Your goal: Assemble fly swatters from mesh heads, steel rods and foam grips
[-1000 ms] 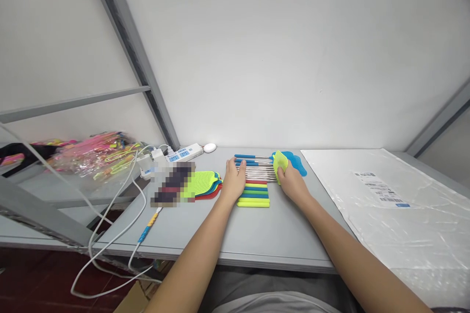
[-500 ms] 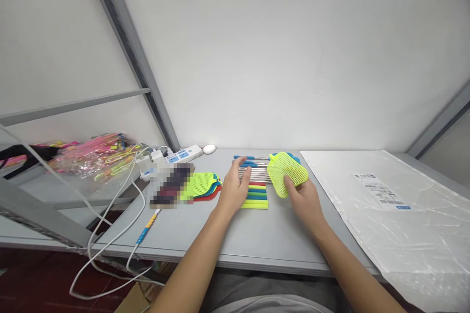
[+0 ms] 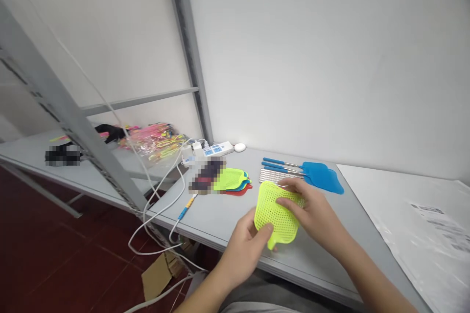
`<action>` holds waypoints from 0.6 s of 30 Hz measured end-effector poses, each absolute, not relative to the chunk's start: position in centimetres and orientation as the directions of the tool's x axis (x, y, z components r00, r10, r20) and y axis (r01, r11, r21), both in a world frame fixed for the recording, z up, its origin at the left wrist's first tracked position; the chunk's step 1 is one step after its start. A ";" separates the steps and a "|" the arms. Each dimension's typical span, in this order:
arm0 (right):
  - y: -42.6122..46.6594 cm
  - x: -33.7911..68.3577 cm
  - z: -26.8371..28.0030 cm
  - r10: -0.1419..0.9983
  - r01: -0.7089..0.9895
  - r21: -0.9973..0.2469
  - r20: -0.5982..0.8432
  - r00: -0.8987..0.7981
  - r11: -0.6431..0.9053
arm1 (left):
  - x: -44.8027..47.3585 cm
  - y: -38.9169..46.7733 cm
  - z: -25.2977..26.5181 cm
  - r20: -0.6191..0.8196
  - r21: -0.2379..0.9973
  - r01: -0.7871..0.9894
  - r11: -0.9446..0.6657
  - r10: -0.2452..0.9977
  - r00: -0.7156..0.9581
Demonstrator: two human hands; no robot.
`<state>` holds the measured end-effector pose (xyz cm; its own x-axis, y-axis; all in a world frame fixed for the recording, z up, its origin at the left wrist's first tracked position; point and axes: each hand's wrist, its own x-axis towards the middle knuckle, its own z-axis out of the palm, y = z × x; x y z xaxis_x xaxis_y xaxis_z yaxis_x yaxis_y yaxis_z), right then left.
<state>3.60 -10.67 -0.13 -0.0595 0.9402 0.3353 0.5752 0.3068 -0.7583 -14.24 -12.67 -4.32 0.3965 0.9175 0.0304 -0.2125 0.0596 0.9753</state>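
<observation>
Both hands grip a yellow-green perforated fly swatter head, raised above the near edge of the table. My left hand pinches its lower left side, close to the short neck that points down. My right hand is closed on the upper right side, thumb across the mesh. Behind it lie blue fly swatters with blue grips and metal rods. A row of bare metal rods lies beside them, partly hidden by the held head. Further left is a stack of swatter heads in yellow-green, blue and red.
A white power strip with plugs and a white oval object sit along the wall. White cables hang over the table's left edge. A white plastic sheet covers the right side. Bagged colourful items lie on the left shelf.
The yellow-green swatter head has come toward me and turned, its neck now pointing down. My left hand has left the rods and taken hold of it too. The view has swung left.
</observation>
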 end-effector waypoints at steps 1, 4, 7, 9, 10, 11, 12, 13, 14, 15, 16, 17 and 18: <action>-10.1 2.5 0.3 0.910 0.637 -0.682 0.407 -0.079 0.360 | -14.6 -12.7 -4.4 -0.014 0.967 -0.227 0.119 0.910 0.414; -9.1 -0.9 1.5 0.813 0.741 -0.508 0.575 -0.087 0.439 | -14.8 -12.3 -4.4 -0.085 0.878 -0.435 0.198 0.960 0.265; -8.9 -3.7 1.3 0.844 0.738 -0.533 0.529 -0.090 0.413 | -14.4 -11.4 -4.3 -0.110 0.762 -0.633 0.133 0.991 0.074; -8.8 -5.0 0.5 0.884 0.723 -0.562 0.442 -0.149 0.403 | -14.1 -10.9 -4.3 -0.066 0.766 -0.638 0.076 0.997 0.039; -8.7 -5.3 0.0 0.894 0.728 -0.556 0.410 -0.181 0.402 | -14.1 -10.7 -4.3 -0.027 0.790 -0.612 0.037 0.999 0.025; -8.5 -5.6 -0.3 0.896 0.739 -0.537 0.390 -0.210 0.407 | -14.0 -10.6 -4.5 0.014 0.820 -0.572 -0.009 1.000 0.003; -8.4 -5.7 -0.5 0.894 0.751 -0.510 0.380 -0.239 0.418 | -14.0 -10.6 -4.6 0.048 0.851 -0.523 -0.055 0.999 -0.026; -8.1 -5.8 -0.6 0.889 0.762 -0.482 0.370 -0.270 0.432 | -14.0 -10.5 -4.9 0.070 0.878 -0.471 -0.088 0.996 -0.056; -7.9 -5.8 -0.5 0.885 0.769 -0.458 0.353 -0.304 0.447 | -14.1 -10.5 -5.1 0.081 0.900 -0.422 -0.109 0.993 -0.084; -7.6 -5.8 -0.2 0.881 0.773 -0.438 0.331 -0.337 0.460 | -14.2 -10.4 -5.3 0.081 0.918 -0.381 -0.114 0.992 -0.101; -7.3 -5.8 0.1 0.879 0.777 -0.420 0.309 -0.363 0.468 | -14.3 -10.3 -5.5 0.077 0.930 -0.352 -0.110 0.991 -0.106; -7.0 -5.9 0.5 0.880 0.786 -0.403 0.286 -0.379 0.470 | -14.5 -10.2 -5.6 0.075 0.936 -0.335 -0.104 0.992 -0.100; -6.6 -6.1 0.8 0.886 0.799 -0.386 0.264 -0.382 0.460 | -14.7 -10.0 -5.7 0.074 0.939 -0.329 -0.098 0.994 -0.085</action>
